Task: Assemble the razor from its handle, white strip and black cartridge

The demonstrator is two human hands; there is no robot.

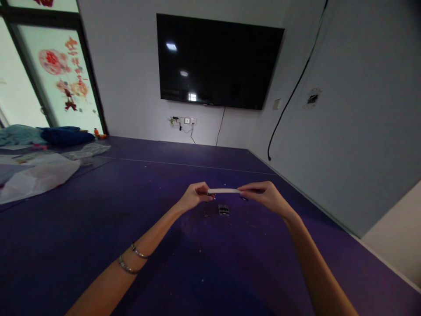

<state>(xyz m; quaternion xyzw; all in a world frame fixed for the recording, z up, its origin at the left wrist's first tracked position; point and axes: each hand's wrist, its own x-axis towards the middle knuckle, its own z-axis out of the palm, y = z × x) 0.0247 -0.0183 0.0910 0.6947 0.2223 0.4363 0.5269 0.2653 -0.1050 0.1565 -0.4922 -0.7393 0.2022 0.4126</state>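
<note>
A thin white strip (224, 191) is stretched level between my two hands above the dark purple surface. My left hand (196, 194) pinches its left end, and a small dark bit shows by those fingertips. At the other end, my right hand (263, 194) holds the strip between thumb and fingers. Below the strip lies a small dark piece with clear parts (223, 210), apart from both hands. Near the right fingertips is a small black item (244, 198); whether it touches the hand I cannot tell. What the strip is exactly does not show.
The purple surface (148, 228) bears small specks. White plastic sheeting (42, 175) and blue cloth (67, 136) lie at the left. A television (217, 61) hangs on the far wall above sockets (187, 120). A black cable (297, 83) dangles at the right.
</note>
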